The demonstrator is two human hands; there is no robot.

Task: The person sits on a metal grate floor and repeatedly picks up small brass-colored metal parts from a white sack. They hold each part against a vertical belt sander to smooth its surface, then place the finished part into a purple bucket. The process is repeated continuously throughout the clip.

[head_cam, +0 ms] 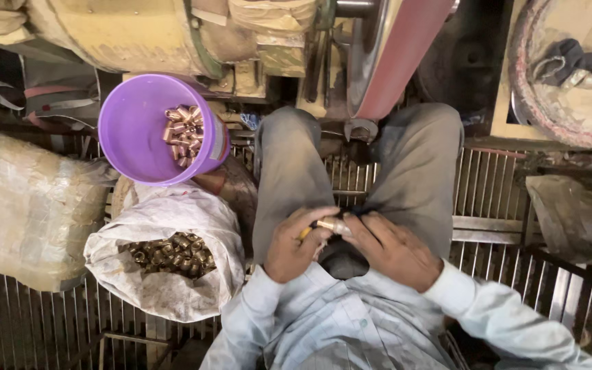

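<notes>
Left hand (294,248) fingers clamped on small brass fitting (331,225), right hand (393,248) fingers pinching its end: looks rigid, dense, probably slick, best gripped around the barrel.

Purple bucket (135,133) holding brass fittings (184,133). White sack (166,274) of more below it. Dark gloves (570,62) top right.

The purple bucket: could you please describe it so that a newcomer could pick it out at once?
Start from the person's knees and look to their left, past the white sack of brass fittings on the grating. Just beyond stands the purple bucket, tilted, with a few brass fittings inside. It is the only brightly coloured container among drab, dusty things.
</notes>
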